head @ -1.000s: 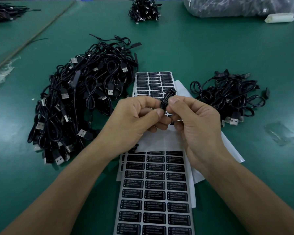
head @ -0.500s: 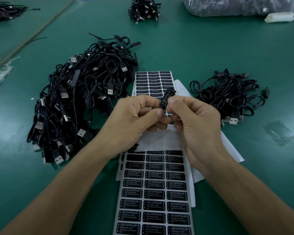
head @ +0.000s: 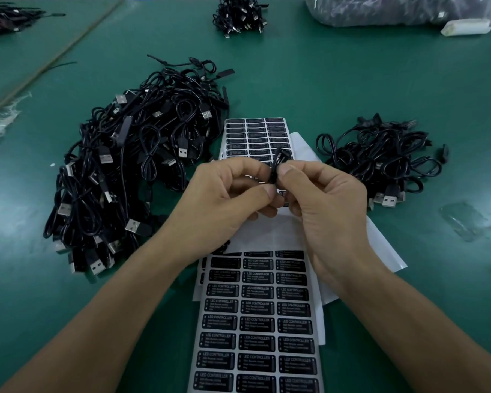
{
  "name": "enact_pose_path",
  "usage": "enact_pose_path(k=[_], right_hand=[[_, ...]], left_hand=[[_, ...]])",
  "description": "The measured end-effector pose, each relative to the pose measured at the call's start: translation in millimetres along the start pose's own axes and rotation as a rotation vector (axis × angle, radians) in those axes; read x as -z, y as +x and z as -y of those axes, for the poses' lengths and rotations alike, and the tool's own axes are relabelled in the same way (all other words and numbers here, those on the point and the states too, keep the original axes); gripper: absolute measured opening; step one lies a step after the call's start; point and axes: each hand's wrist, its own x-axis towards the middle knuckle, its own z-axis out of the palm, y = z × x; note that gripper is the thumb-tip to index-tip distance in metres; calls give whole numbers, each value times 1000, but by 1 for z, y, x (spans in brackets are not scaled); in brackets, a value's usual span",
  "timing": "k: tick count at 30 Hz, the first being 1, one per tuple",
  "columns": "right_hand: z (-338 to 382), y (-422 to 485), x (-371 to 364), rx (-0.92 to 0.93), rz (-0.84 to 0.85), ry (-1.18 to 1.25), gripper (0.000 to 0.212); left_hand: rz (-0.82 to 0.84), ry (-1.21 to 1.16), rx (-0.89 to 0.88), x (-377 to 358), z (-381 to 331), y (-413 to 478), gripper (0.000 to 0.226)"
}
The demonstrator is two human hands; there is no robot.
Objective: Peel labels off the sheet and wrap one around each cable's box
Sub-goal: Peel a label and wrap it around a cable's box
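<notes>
Both hands meet above the middle of the label sheet. My right hand [head: 321, 205] pinches a small black cable box [head: 276, 163] between thumb and forefinger; the box stands nearly upright with a label around it. My left hand [head: 224, 202] holds the same box from the left, fingers curled under it. The long sheet of black "LED CONTROLLER" labels [head: 255, 321] runs from the near edge up under my hands, and its far part [head: 255, 137] shows beyond them. The cable attached to the box is hidden by my fingers.
A big heap of black USB cables [head: 131, 171] lies left of the sheet, a smaller heap [head: 380, 163] right of it. White backing paper [head: 380, 251] sticks out under the sheet. A cable bundle [head: 238, 15] and a plastic bag [head: 394, 9] sit far back.
The box has turned slightly in my fingertips, its top now narrower to the camera. Both hands stay in the same place.
</notes>
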Motion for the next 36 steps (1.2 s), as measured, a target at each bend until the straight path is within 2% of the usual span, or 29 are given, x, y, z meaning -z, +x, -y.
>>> enact_pose_path(k=[18, 36], right_hand=[[2, -4, -1, 150, 75, -85, 11], [10, -3, -1, 93, 77, -50, 16]], left_hand=[[-54, -28, -10, 0, 1, 1, 16], [-49, -46, -2, 1, 3, 3, 13]])
